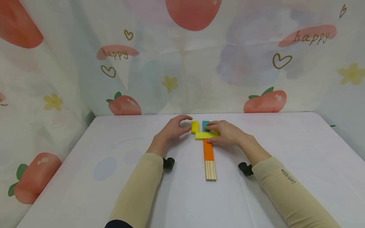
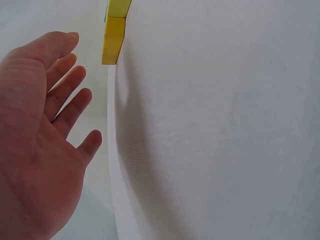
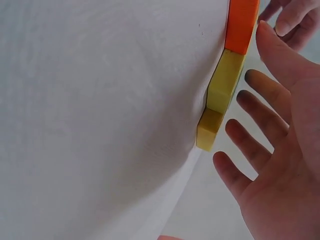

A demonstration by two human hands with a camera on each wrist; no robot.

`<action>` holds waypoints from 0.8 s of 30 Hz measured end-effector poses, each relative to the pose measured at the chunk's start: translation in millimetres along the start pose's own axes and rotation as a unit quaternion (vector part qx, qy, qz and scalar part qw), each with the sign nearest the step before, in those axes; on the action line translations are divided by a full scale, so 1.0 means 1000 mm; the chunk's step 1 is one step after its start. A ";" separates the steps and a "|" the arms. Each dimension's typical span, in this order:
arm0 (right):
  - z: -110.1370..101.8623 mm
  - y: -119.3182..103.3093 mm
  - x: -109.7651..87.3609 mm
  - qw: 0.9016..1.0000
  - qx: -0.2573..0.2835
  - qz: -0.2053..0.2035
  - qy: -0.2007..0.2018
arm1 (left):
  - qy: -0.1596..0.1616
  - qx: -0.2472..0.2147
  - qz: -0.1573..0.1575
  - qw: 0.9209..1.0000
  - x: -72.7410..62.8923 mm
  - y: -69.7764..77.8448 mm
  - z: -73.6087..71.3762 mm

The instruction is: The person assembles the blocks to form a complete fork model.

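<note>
Wooden blocks lie in a flat figure at the far middle of the table. A yellow block point(image 1: 201, 136) lies crosswise above an orange block point(image 1: 208, 152), with a plain ridged wood block point(image 1: 210, 171) at the near end. Beyond the crosspiece are a teal block point(image 1: 205, 125) and a yellow block point(image 1: 195, 127) at its left. My left hand point(image 1: 177, 127) is beside that left yellow block, fingers loosely bent and empty. My right hand point(image 1: 226, 132) overlaps the crosspiece's right end, hiding most of another yellow block point(image 3: 209, 129); its fingers are spread in the right wrist view.
A white cloth covers the table point(image 1: 85, 196). Behind it hangs a printed curtain point(image 1: 194, 79) with fruit, hearts and flowers. Black wrist cameras sit by the left cuff point(image 1: 169, 163) and the right cuff point(image 1: 246, 169).
</note>
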State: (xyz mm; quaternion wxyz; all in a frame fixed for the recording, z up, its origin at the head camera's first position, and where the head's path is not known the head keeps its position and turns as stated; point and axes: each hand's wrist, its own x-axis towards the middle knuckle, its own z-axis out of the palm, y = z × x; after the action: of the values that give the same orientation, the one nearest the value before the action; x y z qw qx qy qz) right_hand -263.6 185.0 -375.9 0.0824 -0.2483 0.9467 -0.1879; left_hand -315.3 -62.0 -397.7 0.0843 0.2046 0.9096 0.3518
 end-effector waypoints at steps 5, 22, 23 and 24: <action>-0.003 -0.001 -0.002 1.000 0.006 -0.008 0.022 | 0.013 0.002 0.017 1.000 -0.003 -0.001 -0.003; -0.021 0.002 -0.032 0.995 0.007 0.015 0.099 | 0.062 0.043 0.084 0.994 -0.028 0.014 -0.022; -0.022 0.002 -0.034 0.995 0.007 0.016 0.103 | 0.064 0.049 0.090 0.993 -0.029 0.015 -0.023; -0.023 0.002 -0.036 0.994 0.007 0.018 0.108 | 0.067 0.054 0.093 0.992 -0.031 0.016 -0.023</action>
State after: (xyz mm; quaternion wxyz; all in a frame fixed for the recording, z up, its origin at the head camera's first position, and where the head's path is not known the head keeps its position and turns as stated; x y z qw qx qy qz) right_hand -239.3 211.3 -353.2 -0.0149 -0.2093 0.9530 -0.2185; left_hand -289.0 -78.6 -369.0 -0.0208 0.2683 0.9079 0.3214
